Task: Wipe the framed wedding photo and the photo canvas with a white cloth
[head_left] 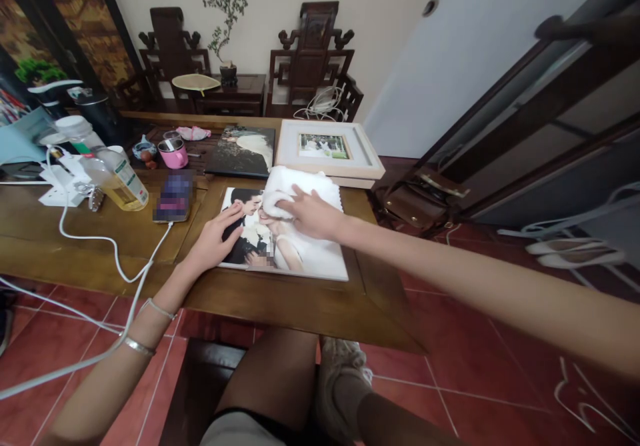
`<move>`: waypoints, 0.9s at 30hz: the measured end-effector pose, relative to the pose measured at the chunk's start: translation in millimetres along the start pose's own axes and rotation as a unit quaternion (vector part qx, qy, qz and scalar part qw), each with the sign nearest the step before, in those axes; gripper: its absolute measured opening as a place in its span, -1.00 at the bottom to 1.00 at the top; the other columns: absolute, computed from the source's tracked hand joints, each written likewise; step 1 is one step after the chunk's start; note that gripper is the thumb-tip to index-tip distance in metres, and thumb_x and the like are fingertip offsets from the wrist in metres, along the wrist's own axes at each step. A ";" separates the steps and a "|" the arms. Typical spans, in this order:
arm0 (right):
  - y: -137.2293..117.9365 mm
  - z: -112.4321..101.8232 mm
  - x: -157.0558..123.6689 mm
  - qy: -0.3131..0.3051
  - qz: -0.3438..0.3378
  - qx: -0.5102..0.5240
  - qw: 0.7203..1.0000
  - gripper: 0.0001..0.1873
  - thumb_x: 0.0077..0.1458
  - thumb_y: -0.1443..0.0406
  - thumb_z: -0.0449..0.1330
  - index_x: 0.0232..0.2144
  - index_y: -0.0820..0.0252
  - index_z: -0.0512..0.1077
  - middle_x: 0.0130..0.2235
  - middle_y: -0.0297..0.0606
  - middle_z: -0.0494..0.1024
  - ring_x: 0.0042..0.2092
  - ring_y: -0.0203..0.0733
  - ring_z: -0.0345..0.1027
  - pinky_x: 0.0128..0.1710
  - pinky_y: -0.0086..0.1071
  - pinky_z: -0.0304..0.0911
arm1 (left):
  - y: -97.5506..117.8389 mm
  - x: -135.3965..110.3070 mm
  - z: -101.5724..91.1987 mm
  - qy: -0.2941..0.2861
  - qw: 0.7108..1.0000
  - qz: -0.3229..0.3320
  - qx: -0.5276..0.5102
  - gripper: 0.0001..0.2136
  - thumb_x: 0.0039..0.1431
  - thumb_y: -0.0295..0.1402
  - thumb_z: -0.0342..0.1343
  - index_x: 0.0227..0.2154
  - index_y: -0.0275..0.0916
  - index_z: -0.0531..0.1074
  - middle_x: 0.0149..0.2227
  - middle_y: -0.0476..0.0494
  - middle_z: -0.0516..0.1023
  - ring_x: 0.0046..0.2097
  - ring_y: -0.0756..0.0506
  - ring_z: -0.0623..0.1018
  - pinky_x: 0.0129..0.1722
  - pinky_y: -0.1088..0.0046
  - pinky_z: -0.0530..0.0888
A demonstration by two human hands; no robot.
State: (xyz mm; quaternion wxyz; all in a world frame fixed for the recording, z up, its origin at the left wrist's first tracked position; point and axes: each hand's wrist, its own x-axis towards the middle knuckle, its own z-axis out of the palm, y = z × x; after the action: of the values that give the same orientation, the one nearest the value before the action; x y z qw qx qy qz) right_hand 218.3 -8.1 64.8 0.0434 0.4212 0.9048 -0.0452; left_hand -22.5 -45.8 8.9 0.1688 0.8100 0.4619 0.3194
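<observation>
A photo panel (pixel 320 259) with a printed picture of two people lies flat on the wooden table, close to its front edge. My right hand (pixel 315 214) is closed on a white cloth (pixel 287 181) and presses it on the upper part of the panel. Part of the picture is hidden under the cloth and fingers. My left hand (pixel 216 238) rests with fingers outstretched on the panel's left edge, holding nothing.
Behind the panel lie a dark photo panel (pixel 247 151) and a white framed photo (pixel 367 149). To the left are a phone (pixel 173 196) on a white cable, a bottle of yellow liquid (pixel 123 179), a pink mug (pixel 173 155) and a power strip (pixel 65 179). A brown bag (pixel 420 203) is beyond the right end.
</observation>
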 end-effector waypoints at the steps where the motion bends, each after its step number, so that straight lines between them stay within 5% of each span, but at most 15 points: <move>1: -10.8 0.3 -3.8 -0.006 0.001 -0.004 1.000 -0.38 0.02 0.52 -0.02 0.17 0.26 0.23 0.25 0.04 0.18 0.31 0.30 -0.23 0.08 0.25 0.06 | 0.2 0.1 0.1 0.000 1.000 0.000 -0.001 -0.58 0.27 -0.23 -0.07 0.13 -0.26 0.33 0.23 -0.21 0.27 0.27 -0.15 0.23 0.27 0.16 0.17; 4: -54.4 4.2 -29.8 -0.045 -0.028 -0.026 0.998 -0.30 -0.04 0.51 0.07 0.20 0.16 0.21 0.35 -0.10 -0.05 0.31 0.38 -0.31 0.12 0.32 -0.05 | 0.7 0.4 0.1 -0.002 1.000 -0.003 -0.007 -0.57 0.29 -0.25 -0.10 0.14 -0.30 0.31 0.23 -0.24 0.26 0.28 -0.14 0.22 0.28 0.17 0.14; 9: -102.5 5.5 -73.8 -0.081 -0.117 -0.008 0.990 -0.37 -0.03 0.42 0.15 0.14 0.02 0.31 0.35 -0.22 -0.08 0.31 0.38 -0.32 0.13 0.33 -0.06 | 0.6 0.6 -0.7 -0.009 1.000 -0.004 -0.015 -0.61 0.28 -0.27 -0.11 0.11 -0.24 0.36 0.24 -0.19 0.26 0.28 -0.16 0.22 0.28 0.13 0.13; 13: -78.3 1.2 -64.9 -0.068 -0.096 0.007 0.993 -0.38 -0.01 0.48 0.08 0.14 0.07 0.30 0.34 -0.25 0.00 0.32 0.24 -0.28 0.17 0.24 -0.06 | 0.4 0.5 -0.9 -0.012 1.000 -0.005 -0.014 -0.60 0.28 -0.27 -0.11 0.12 -0.26 0.35 0.24 -0.20 0.27 0.28 -0.15 0.21 0.29 0.17 0.13; 20: -8.1 0.9 -1.4 0.010 0.032 -0.004 0.999 -0.40 0.04 0.52 -0.02 0.17 0.29 0.22 0.28 0.02 0.12 0.29 0.32 -0.18 0.07 0.24 0.08 | -0.7 0.4 0.4 -0.006 1.000 0.001 -0.009 -0.59 0.29 -0.23 -0.10 0.12 -0.26 0.34 0.23 -0.23 0.26 0.28 -0.17 0.23 0.27 0.13 0.15; 24: -22.6 2.4 11.3 -0.001 0.043 -0.024 0.999 -0.41 0.09 0.45 0.01 0.20 0.25 0.19 0.33 -0.04 -0.01 0.30 0.40 -0.25 0.06 0.34 0.02 | 2.6 -0.7 -1.5 0.030 0.999 0.005 -0.026 -0.57 0.30 -0.21 -0.11 0.13 -0.29 0.33 0.22 -0.25 0.29 0.26 -0.18 0.25 0.27 0.15 0.16; 27: -50.5 6.1 0.9 -0.008 -0.052 -0.036 0.998 -0.38 0.07 0.46 0.04 0.21 0.16 0.20 0.36 -0.16 -0.09 0.31 0.37 -0.35 0.12 0.35 -0.11 | 4.6 -2.8 -4.2 0.091 0.993 0.005 -0.073 -0.55 0.32 -0.19 -0.14 0.17 -0.27 0.28 0.23 -0.22 0.29 0.27 -0.16 0.24 0.27 0.17 0.15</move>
State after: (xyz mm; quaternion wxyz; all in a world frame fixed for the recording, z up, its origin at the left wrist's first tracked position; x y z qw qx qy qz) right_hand 179.3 -40.5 60.9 0.0632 0.3715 0.9261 -0.0181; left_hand -23.4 -50.7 13.6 0.1832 0.7655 0.4466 0.4253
